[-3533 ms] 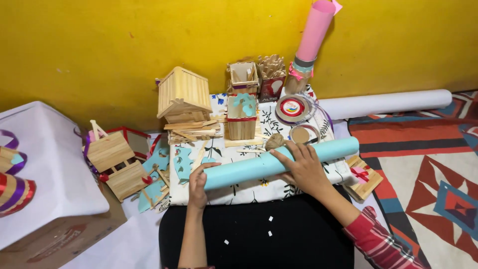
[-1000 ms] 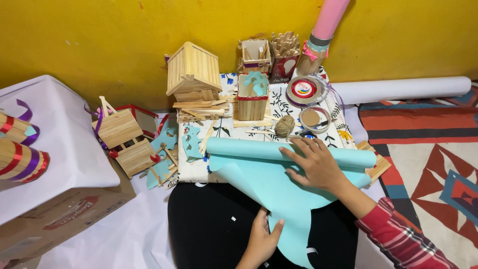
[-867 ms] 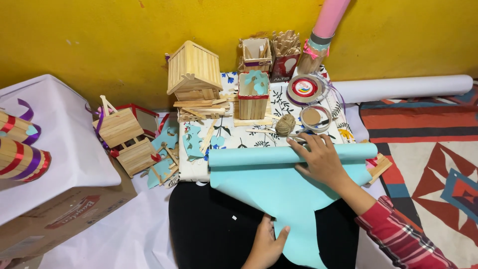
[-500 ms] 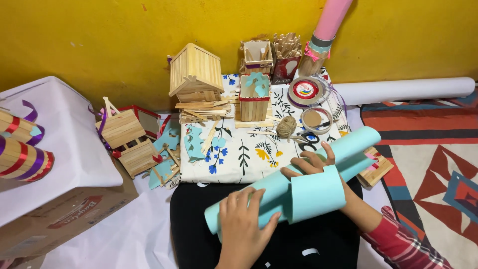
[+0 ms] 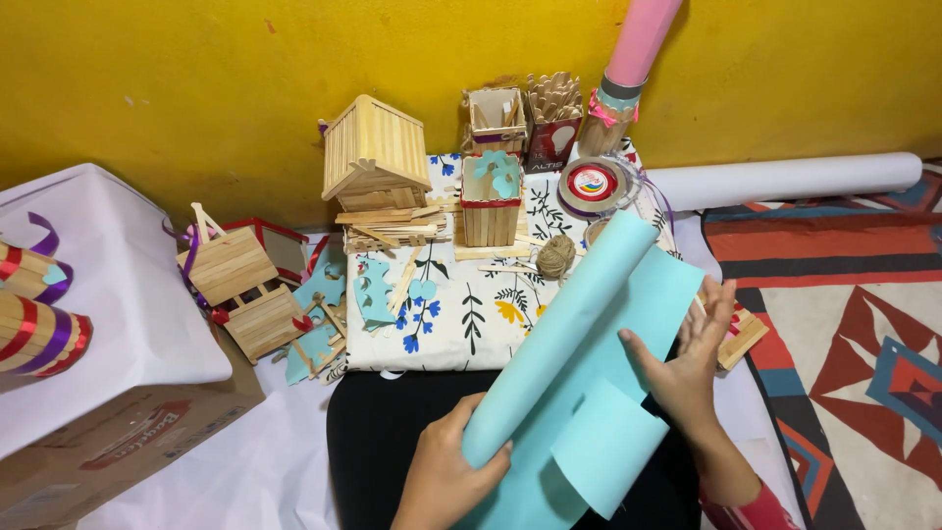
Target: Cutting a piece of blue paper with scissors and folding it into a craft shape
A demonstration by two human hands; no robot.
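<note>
Far left: a white-draped cardboard box (image 5: 108, 393); beside it the small wooden stick cradle (image 5: 240, 294) and the stick-built house (image 5: 378, 152), both unmoved on the floral cloth (image 5: 461, 324).

Your left hand (image 5: 442, 476) now has its fingers closed around the lower end of the pale turquoise paper roll (image 5: 559, 334). Half a second ago that roll lay nearly level across your lap; now it tilts steeply, upper end near the ball of twine (image 5: 555, 255), lower end at your left palm.

The sheet has come partly unwound: a loose flap curls below, toward the black lap surface (image 5: 392, 432). Smooth, matte, no creases visible.

Your right hand (image 5: 687, 378) is spread open, flat against the sheet's right edge, gripping nothing. Judged: the paper is being re-handled, not laid flat.
</note>
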